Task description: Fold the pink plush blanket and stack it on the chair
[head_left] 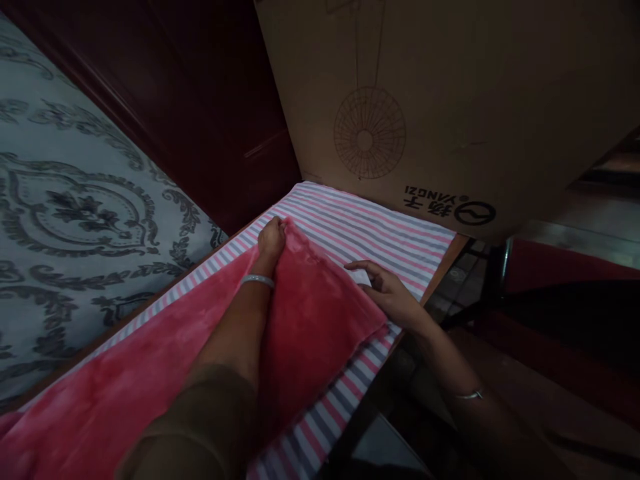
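Bottom of frame: left forearm in a brown sleeve runs from lower centre up toward the middle, a silver bangle point(257, 281) on the wrist. It lies across a soft pink fleece cloth point(150, 373), which covers the lower left and centre of the frame and reaches up to a corner at mid-frame.

Left hand point(271, 239), centre of frame: fingers closed in a pinch on the far corner of the pink fleece cloth, holding that corner against the surface beneath.

Right hand point(387, 290), right of centre: fingers loosely spread and slightly curled, not gripping; palm and fingertips rest on the right edge of the fleece, pressing it flat. A thin bangle point(470, 395) shows on the right wrist, lower right.

Under the fleece: a pink, grey and white striped sheet point(370, 227) spread over a table whose wooden edge point(447, 257) shows at right.

Beyond, upper centre to upper right: 1 large brown cardboard box point(450, 87) printed with a fan drawing and the word YANGZI upside down; it stands at the far end of the striped sheet.

Upper centre-left: dark red wooden panel point(200, 113). Left edge: grey patterned fabric point(75, 213) with ornate motifs.
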`<state>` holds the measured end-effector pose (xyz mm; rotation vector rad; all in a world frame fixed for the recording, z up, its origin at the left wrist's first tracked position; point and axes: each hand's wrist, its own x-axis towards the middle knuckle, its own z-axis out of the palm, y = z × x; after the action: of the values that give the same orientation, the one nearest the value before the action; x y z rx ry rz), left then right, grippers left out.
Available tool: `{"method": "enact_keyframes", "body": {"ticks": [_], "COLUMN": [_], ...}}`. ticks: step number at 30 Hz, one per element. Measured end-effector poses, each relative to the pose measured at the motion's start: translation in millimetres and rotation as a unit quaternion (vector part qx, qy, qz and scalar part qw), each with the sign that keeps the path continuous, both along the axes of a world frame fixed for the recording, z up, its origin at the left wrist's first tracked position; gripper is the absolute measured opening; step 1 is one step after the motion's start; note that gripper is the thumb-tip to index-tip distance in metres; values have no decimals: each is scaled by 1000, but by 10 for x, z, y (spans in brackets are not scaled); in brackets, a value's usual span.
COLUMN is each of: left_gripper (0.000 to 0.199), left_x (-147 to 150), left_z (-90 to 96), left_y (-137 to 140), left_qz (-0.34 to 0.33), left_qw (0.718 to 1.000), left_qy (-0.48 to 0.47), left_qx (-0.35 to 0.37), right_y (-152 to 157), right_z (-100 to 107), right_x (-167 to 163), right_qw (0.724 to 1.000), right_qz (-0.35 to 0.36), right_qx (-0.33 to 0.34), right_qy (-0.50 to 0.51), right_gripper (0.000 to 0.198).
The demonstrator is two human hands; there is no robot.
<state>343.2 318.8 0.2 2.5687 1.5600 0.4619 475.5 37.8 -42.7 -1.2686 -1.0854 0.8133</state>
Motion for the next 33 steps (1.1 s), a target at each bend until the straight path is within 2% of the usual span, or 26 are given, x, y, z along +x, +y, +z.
{"method": "enact_keyframes", "body": {"ticks": [2,7,10,12,16,20,24,27,33], "left_gripper": [25,27,28,27,15,18,16,17,11], "left_x": [-17,-153,-266,-317,-317,-200,47,247,326], "left_z": [20,161,224,233,246,390,546,477,31], "left_y": [25,90,93,71,-18,-90,-99,-109,-126], "left_qz": [-8,-33,-39,-42,-24,-11,-44,-58,-46], "left_qw": [1000,996,993,993,998,999,993,992,993], "left_qy": [6,16,26,27,2,-43,-103,-113,-91], "left_qx": [-30,-86,-109,-110,-56,9,40,9,-63], "right_y": [-8,-81,-171,-222,-253,-324,-463,-498,-481], "right_z": [11,102,147,148,111,187,290,168,-290], "right_x": [2,20,8,-38,-197,-219,4,188,327], "right_qw": [1000,995,992,995,994,988,983,980,978], "right_qz": [7,93,118,101,46,-33,-123,-163,-182], "right_qx": [-8,-21,-29,-25,16,56,72,47,-38], "right_qy": [4,-8,11,12,-102,-137,-118,-102,-99], "right_gripper": [37,53,52,55,68,49,43,44,53]}}
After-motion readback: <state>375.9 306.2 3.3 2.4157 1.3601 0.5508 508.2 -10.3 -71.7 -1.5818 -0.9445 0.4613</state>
